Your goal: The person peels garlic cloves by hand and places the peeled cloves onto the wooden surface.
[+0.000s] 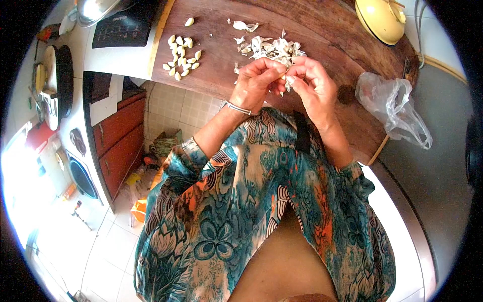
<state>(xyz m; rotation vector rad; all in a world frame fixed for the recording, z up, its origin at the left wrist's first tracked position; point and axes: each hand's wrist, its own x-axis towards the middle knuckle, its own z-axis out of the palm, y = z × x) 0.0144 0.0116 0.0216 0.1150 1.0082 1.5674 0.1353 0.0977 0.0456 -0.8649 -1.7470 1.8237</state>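
Observation:
My left hand [255, 84], with a bracelet at the wrist, and my right hand [316, 86] meet over the near edge of the wooden table [211, 60]. Between their pinched fingertips is a small garlic clove [284, 78], mostly hidden by the fingers. Bits of papery skin seem to hang just below it. Directly beyond my hands lies a heap of garlic skins [275, 49], with a few loose pieces scattered to its left. Several peeled garlic cloves [180, 54] are grouped on the left part of the table, one apart at the far side.
A crumpled clear plastic bag [390, 103] lies at the table's right side. Farther back sits a yellow bowl [382, 22]. To the left are a black control panel [123, 25] and red drawers [121, 128]. An orange bag [139, 209] is on the tiled floor.

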